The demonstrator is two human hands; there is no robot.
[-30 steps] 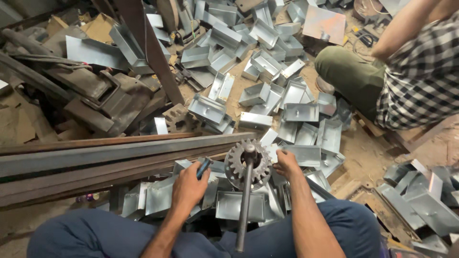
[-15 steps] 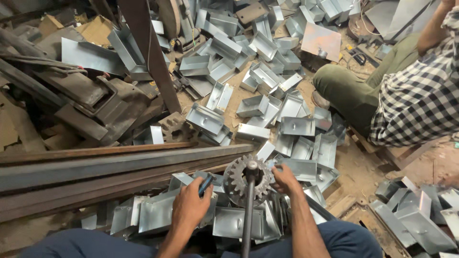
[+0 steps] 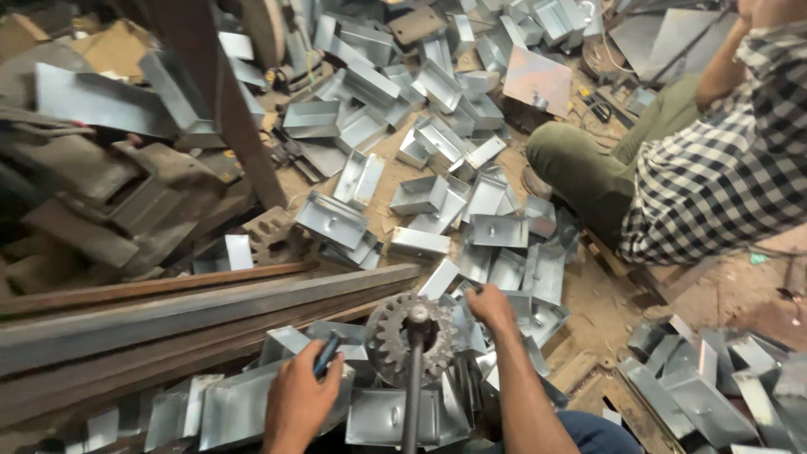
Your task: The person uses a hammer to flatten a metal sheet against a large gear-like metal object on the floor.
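Gear (image 3: 409, 338) sits between my hands, unmoved. My left hand (image 3: 296, 402) keeps its fist around a dark tool (image 3: 326, 356); my right hand (image 3: 490, 305) has slid onto the trays (image 3: 471, 332), seemingly gripping one.

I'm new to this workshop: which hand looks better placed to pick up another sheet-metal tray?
Probably the right hand: it rests among loose trays beside the gear. The left hand already grips a dark handle.

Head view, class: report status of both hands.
Left hand gripping dark handle. Right hand on metal trays beside gear wheel. Long steel bars lie left.
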